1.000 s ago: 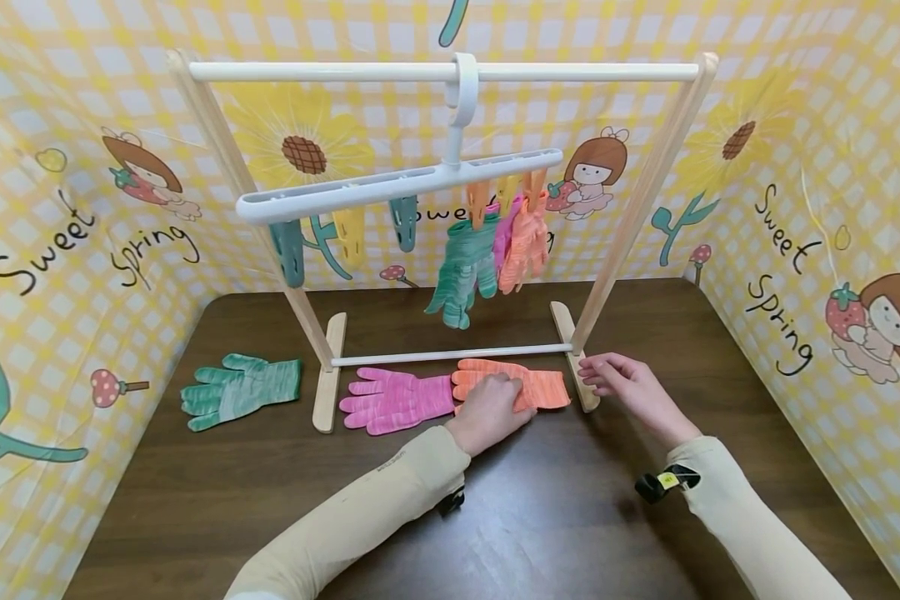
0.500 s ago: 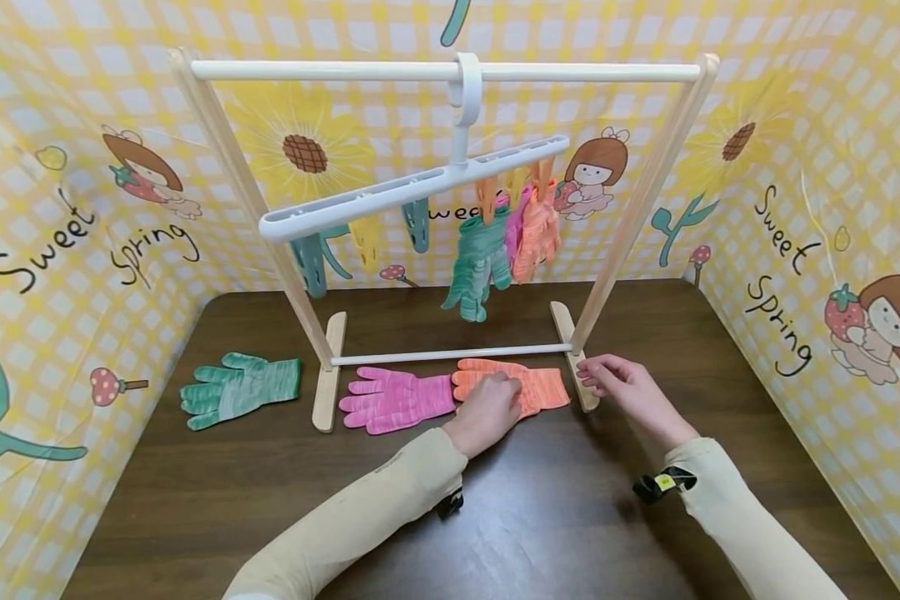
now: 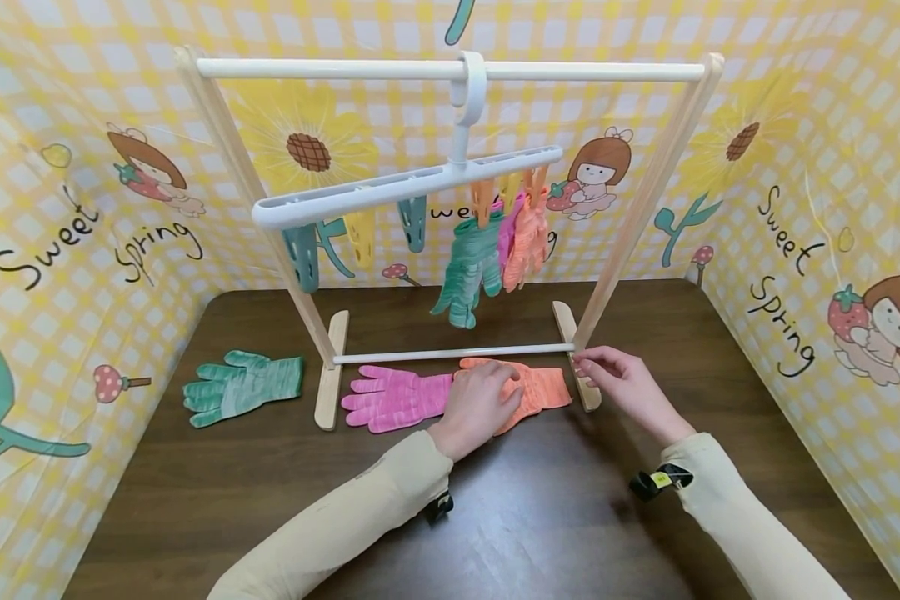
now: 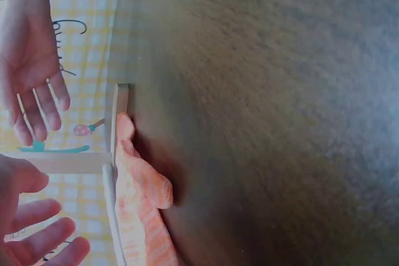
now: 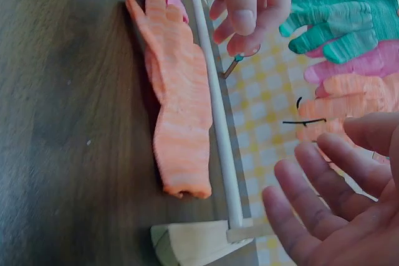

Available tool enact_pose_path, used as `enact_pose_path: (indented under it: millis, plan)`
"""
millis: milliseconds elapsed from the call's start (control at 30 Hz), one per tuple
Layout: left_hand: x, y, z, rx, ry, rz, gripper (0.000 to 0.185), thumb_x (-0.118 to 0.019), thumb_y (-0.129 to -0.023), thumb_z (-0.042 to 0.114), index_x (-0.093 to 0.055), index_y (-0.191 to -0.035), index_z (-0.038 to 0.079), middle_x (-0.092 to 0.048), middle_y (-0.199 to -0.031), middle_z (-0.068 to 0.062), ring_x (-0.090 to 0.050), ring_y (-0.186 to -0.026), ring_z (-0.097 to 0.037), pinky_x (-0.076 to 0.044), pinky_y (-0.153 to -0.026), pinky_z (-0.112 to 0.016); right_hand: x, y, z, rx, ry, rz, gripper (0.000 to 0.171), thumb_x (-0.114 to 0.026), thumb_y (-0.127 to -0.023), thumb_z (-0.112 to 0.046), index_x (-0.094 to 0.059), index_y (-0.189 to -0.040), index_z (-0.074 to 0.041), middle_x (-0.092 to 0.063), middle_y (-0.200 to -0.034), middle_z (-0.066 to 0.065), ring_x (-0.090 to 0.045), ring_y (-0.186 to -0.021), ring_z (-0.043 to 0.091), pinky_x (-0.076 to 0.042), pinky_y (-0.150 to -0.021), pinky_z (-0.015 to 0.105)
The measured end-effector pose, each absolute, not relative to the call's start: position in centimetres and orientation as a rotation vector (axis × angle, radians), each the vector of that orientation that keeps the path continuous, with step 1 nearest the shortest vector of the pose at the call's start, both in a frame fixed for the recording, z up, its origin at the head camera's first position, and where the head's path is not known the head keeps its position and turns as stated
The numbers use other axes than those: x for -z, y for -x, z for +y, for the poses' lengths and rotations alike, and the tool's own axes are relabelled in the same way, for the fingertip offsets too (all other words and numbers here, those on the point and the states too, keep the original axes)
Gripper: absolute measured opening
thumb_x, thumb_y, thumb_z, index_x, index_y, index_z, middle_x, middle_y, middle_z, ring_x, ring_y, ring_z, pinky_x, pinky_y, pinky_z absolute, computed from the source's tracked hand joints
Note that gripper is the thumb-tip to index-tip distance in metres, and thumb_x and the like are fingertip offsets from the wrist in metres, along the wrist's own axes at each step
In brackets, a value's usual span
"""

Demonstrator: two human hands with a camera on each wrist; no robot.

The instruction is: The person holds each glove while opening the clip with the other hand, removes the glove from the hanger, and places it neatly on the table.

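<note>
An orange knit glove (image 3: 547, 388) lies flat on the table, its cuff to the right. My left hand (image 3: 476, 408) hovers over its finger end, holding nothing, with relaxed fingers (image 4: 47, 244) apart from the glove in the left wrist view. By the stand's right foot (image 3: 587, 392) is my right hand (image 3: 630, 387), its fingers loosely bent around nothing; the right wrist view shows the bare palm (image 5: 358, 216). Left of the orange glove lies a pink glove (image 3: 397, 398), partly behind my left hand, and farther left a green glove (image 3: 251, 387).
A wooden stand (image 3: 641, 200) carries a grey hanger (image 3: 405, 185) on its top bar. Clips hold a green glove (image 3: 465, 271), a pink glove (image 3: 507, 233) and an orange glove (image 3: 527, 246) on its right half. Blue and yellow clips (image 3: 359, 239) hang on the left.
My left hand has come up off the orange glove and shifted slightly left. The hanger sways a little with its gloves. My right hand has barely moved.
</note>
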State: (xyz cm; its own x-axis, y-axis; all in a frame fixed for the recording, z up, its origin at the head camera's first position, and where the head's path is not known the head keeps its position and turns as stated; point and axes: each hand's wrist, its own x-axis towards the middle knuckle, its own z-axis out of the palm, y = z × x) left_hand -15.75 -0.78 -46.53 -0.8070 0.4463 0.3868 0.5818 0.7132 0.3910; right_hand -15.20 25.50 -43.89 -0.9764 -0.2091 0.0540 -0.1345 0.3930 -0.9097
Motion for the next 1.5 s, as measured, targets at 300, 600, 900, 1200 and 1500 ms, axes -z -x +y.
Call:
enact_pose_path:
  millis: [300,600,900,1200,1500]
  plan:
    - [45.9,16.1,-1.6,0.845,0.813,-2.612,0.02,-0.071,-0.099,0.021,-0.073,-0.115,0.009,-0.074,-0.108,-0.007,-0.071,-0.093,-0.025,-0.056,-0.077,-0.042,42.2,15.4,24.2,1.714,0.403,2.642,0.025,-0.061,-0.105,-0.009,-0.068,-0.123,0.007,-0.072,-0.116,0.021,-0.07,-0.101,0.013,-0.058,-0.084,0.024]
    - [44.6,16.6,-2.5,0.909,0.76,-2.458,0.022,-0.071,-0.099,0.02,-0.071,-0.117,0.008,-0.071,-0.111,-0.006,-0.066,-0.098,-0.024,-0.056,-0.085,-0.041,40.2,15.5,23.2,1.69,0.462,2.67,0.025,-0.059,-0.106,-0.008,-0.067,-0.124,0.007,-0.071,-0.114,0.024,-0.068,-0.098,0.007,-0.055,-0.083,0.018]
    - [42.2,17.4,-3.4,1.107,0.688,-2.27,0.025,-0.077,-0.095,0.017,-0.069,-0.117,0.007,-0.069,-0.11,-0.006,-0.066,-0.102,-0.022,-0.056,-0.088,-0.04,37.7,15.7,22.1,1.565,0.448,2.736,0.028,-0.058,-0.108,-0.019,-0.069,-0.127,-0.002,-0.072,-0.123,0.015,-0.068,-0.106,0.01,-0.057,-0.09,0.027]
    - [41.1,18.4,-4.4,1.196,0.637,-2.189,0.024,-0.075,-0.097,0.018,-0.066,-0.115,0.004,-0.067,-0.108,-0.01,-0.063,-0.103,-0.025,-0.055,-0.089,-0.041,35.9,16.5,20.7,1.48,0.56,2.8,0.029,-0.056,-0.109,-0.022,-0.069,-0.128,-0.004,-0.072,-0.123,0.014,-0.068,-0.113,0.026,-0.051,-0.089,0.019]
    - [39.1,20.0,-5.0,1.462,0.472,-2.107,0.039,-0.073,-0.098,0.019,-0.054,-0.125,-0.002,-0.059,-0.114,-0.017,-0.059,-0.107,-0.032,-0.052,-0.086,-0.046,33.9,18.0,19.3,1.426,0.545,2.912,0.031,-0.06,-0.108,-0.028,-0.071,-0.127,-0.007,-0.072,-0.12,0.01,-0.064,-0.102,0.021,-0.049,-0.09,0.037]
